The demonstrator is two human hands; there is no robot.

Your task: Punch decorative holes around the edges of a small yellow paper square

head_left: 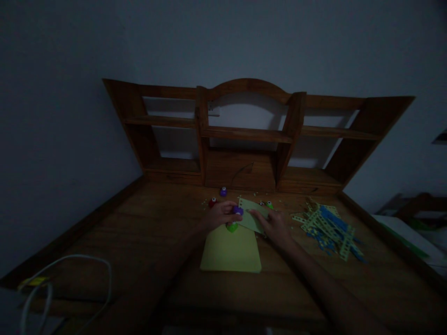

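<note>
Left hand pinches a purple punch at the left edge of a pale green sheet; right hand holds that sheet above the bench, beyond the yellow pad.

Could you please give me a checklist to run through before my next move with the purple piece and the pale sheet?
1. Left hand has the purple piece in its fingers: ok.
2. Right hand has hold of the pale sheet: ok.
3. Sheet seated in the purple piece: cannot tell, too small and dim.
4. Green piece by the left hand well away from its fingers: not ok, it is right beside them.
5. Strip pile away from the right hand: ok.
6. Bright light: not ok, the scene is dim.
</note>
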